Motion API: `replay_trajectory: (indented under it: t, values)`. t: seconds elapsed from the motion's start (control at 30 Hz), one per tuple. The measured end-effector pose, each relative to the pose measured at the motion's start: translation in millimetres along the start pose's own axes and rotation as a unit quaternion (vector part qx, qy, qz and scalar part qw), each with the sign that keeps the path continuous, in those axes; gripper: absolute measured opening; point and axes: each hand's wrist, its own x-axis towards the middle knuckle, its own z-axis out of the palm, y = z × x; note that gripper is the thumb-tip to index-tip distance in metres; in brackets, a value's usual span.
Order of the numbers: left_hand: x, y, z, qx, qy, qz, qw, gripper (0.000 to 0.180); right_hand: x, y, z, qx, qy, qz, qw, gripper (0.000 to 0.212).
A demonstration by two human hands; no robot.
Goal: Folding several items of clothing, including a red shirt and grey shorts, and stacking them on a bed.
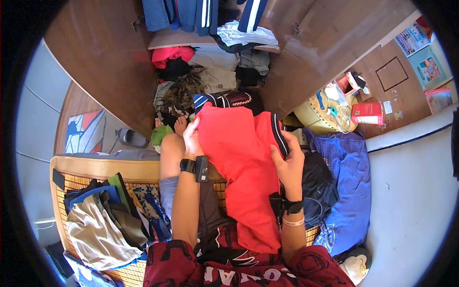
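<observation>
A red garment (pixel 239 153) is held up in the middle, on the near side of an open wardrobe (pixel 107 62). Its left edge is gripped by the left hand (pixel 192 139), whose fingers are partly hidden by cloth; their spread cannot be told. On the right, its dark striped band (pixel 278 132) is pinched between thumb and fingers by the right hand (pixel 290 165).

left hand (pixel 192 139): partly behind red garment (pixel 239 158) | hanging trousers (pixel 190 16): cut off at top
</observation>
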Motion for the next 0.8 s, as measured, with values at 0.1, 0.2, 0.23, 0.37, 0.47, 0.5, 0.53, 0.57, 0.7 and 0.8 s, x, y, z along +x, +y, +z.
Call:
replay_trajectory:
  t: [0.1,0.2,0.23,0.37,0.47,0.5,0.53,0.57,0.7,0.8]
  values:
    - [3,-5,-23,-0.003,-0.013,-0.009,1.000,0.053,-3,1,-3,0.047,0.010,0.058,0.997,0.022]
    - [8,-12,-46,-0.047,-0.034,-0.047,0.997,0.055,1,-9,-3,0.087,0.014,0.108,0.990,0.015]
    - [8,-14,-47,-0.054,-0.041,-0.046,0.997,0.054,3,-10,-3,0.100,0.015,0.112,0.989,0.016]
    - [6,-10,-49,-0.080,-0.080,-0.044,0.993,0.050,8,-14,-5,0.116,0.003,0.063,0.991,0.018]
    - [4,-7,-37,-0.034,-0.023,-0.014,0.999,0.057,10,-19,-8,0.142,0.006,0.066,0.988,0.017]
    - [3,-7,-32,-0.033,-0.022,-0.011,0.999,0.057,12,-18,-11,0.145,0.008,0.063,0.987,0.017]
    - [2,-7,-28,-0.026,-0.013,-0.017,0.999,0.057,14,-18,-13,0.143,0.007,0.052,0.988,0.018]
    - [1,-6,-25,-0.018,-0.004,-0.023,1.000,0.058,13,-21,-16,0.151,0.002,0.075,0.986,0.021]
    - [-1,-4,-28,-0.043,-0.012,-0.022,0.999,0.057,14,-23,-17,0.170,0.009,0.096,0.981,0.023]
    - [-3,0,-25,-0.061,-0.039,-0.025,0.997,0.056,13,-16,-18,0.176,0.013,0.094,0.980,0.022]
